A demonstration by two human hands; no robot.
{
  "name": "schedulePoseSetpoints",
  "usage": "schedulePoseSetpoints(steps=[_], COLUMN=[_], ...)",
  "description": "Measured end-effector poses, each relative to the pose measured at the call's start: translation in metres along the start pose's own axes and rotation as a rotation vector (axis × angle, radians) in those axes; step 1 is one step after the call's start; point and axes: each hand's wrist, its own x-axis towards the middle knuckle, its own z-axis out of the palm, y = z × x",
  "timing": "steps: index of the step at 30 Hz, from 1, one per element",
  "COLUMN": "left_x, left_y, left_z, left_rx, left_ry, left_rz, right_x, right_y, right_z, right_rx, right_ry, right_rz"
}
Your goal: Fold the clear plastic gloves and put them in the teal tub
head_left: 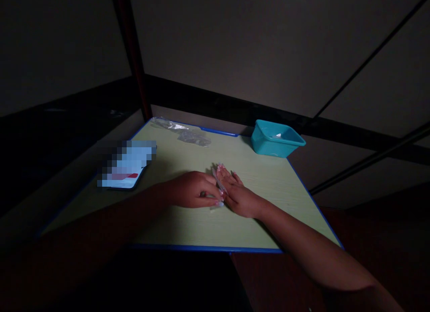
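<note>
Near the middle of the light green table [255, 186], my left hand [196, 190] and my right hand [237, 195] meet at the fingers. A thin, pale, clear strip [219, 181] lies slantwise between them, against the fingers of my right hand. The fingers of my left hand are bent toward it, thumb and fingertips close to its lower end, so my left hand looks closed on it. My right hand lies low over the table, its fingers stretched out and apart. What the strip is, I cannot make out in the dim light.
A lit phone [129, 166], partly pixelated, lies at the table's left side. Crumpled clear plastic [194, 138] rests near the back edge, with more plastic [168, 123] behind it. A teal basket [277, 144] with something pale inside stands at the back right corner. Walls rise behind.
</note>
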Motion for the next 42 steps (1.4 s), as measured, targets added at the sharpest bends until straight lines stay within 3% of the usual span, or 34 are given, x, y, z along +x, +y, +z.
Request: schedulePoseSetpoints(steps=[10, 16, 24, 32, 42], left_x=[0.001, -0.004, -0.005, -0.006, -0.006], left_y=[-0.005, -0.013, -0.002, -0.006, -0.007], left_z=[-0.009, -0.005, -0.012, -0.012, -0.013], left_rx=[0.212, 0.127, 0.128, 0.068, 0.027], left_ry=[0.000, -0.044, -0.139, -0.186, -0.222], left_rz=[0.024, -0.072, -0.265, -0.307, -0.254], right_x=[-0.003, -0.009, -0.008, -0.005, -0.002], right_y=[-0.003, -0.004, -0.006, -0.013, -0.017], right_z=[-0.006, -0.010, -0.006, -0.008, -0.005], right_rx=[-0.011, -0.064, -0.137, -0.177, -0.170], right_ry=[-0.024, -0.060, -0.074, -0.056, -0.060], right_rz=[-0.033, -0.053, -0.036, -0.058, -0.130])
